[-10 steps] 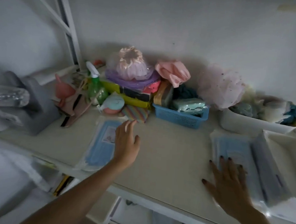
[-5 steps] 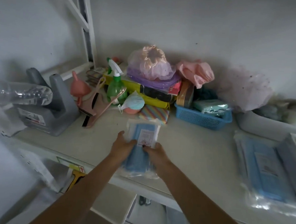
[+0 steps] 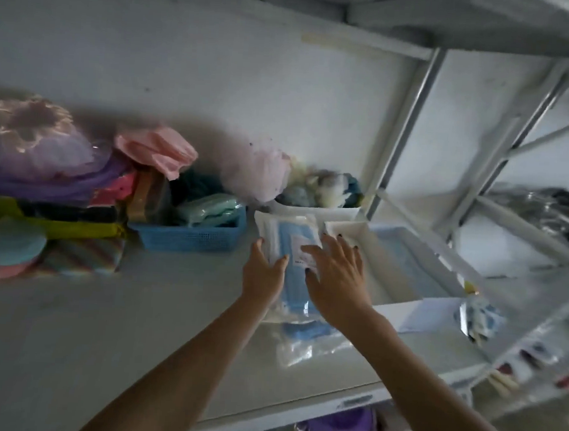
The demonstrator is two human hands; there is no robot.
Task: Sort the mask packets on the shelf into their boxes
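A clear packet of blue masks [image 3: 290, 237] with a white label is held between both hands, just left of a white box [image 3: 414, 303]. My left hand [image 3: 263, 272] grips its left edge, thumb on top. My right hand [image 3: 334, 278] lies over its right side, fingers spread on the label. Another blue mask packet [image 3: 306, 333] lies on the shelf under the held one. Inside the white box lies one more blue packet [image 3: 396, 265].
A blue basket [image 3: 188, 236] with teal items stands left of the packet. A white tub [image 3: 313, 210] of soft coloured things sits behind. Piled caps and cloths [image 3: 46, 167] fill the left. The shelf's metal upright [image 3: 401, 132] rises at right.
Both hands have carried the blue mask packet from the shelf's left-middle over to the right, beside the white box. The view has swung right with them.
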